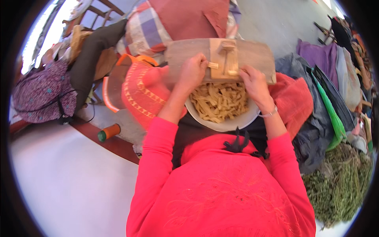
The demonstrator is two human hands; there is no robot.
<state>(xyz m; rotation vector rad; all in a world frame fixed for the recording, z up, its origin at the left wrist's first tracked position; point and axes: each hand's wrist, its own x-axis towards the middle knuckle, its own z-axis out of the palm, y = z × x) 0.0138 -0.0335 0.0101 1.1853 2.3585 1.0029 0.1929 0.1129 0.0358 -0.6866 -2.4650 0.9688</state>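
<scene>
A white bowl (225,126) rests on my lap, heaped with tan, curled strips (217,100) of what looks like dried plant matter. Across its far side lies a weathered wooden board (256,53) with a paler wooden block (219,47) fixed on it and a slot or thin rod down the block's middle. My left hand (192,72) pinches a short tan stick (213,65), its end over the block. At the block's right edge my right hand (254,82) has its fingers closed; a small pale piece shows by the fingertips, but what they grip is unclear.
Red cloth (144,93) covers both sides of my lap. An orange thread spool (109,132) lies on the floor at left, near a purple patterned bag (43,93). Dark plastic sheeting (312,134) and a dried green plant bundle (337,185) lie at right.
</scene>
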